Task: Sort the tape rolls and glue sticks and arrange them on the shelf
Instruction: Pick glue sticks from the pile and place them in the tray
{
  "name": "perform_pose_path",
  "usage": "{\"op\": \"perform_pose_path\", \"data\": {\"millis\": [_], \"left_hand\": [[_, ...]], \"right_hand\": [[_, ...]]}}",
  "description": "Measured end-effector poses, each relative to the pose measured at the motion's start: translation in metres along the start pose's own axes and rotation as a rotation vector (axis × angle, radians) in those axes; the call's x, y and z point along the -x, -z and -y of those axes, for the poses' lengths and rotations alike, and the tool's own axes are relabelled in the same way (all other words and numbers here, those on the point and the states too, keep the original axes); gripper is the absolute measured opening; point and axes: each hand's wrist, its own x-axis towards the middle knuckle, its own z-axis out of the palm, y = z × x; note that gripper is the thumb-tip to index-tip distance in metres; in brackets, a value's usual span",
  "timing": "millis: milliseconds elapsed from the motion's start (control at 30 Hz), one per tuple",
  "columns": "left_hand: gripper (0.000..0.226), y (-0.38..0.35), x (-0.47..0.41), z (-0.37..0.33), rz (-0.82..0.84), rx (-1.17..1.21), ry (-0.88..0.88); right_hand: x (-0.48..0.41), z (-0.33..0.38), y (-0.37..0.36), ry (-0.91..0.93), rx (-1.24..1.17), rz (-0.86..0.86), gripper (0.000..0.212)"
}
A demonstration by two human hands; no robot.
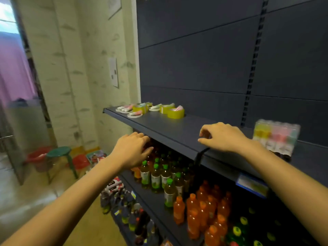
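Both my grips are loose and empty: left hand at the shelf edge, right hand over it. Tape rolls and glue sticks sit jumbled far left, need sorting imo.

A green stool stands on the pale floor by the cream wall. Light glows through a pink curtain.

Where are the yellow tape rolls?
In the head view, the yellow tape rolls sit on the top shelf near its left end, beside the white rolls, farther back than the left hand.
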Motion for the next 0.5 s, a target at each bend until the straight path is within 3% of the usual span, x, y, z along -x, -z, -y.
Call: {"op": "perform_pose_path", "data": {"millis": [267, 500], "left_hand": [[0.041, -0.031, -0.018, 0.102, 0.006, 0.013, 0.019], [0.042, -0.069, -0.059, 0.147, 0.000, 0.062, -0.001]], "right_hand": [[-0.095, 0.075, -0.045, -0.030, -0.034, 0.019, 0.024], [-0.163, 0.083, -0.072, -0.101, -0.048, 0.043, 0.021]]}}
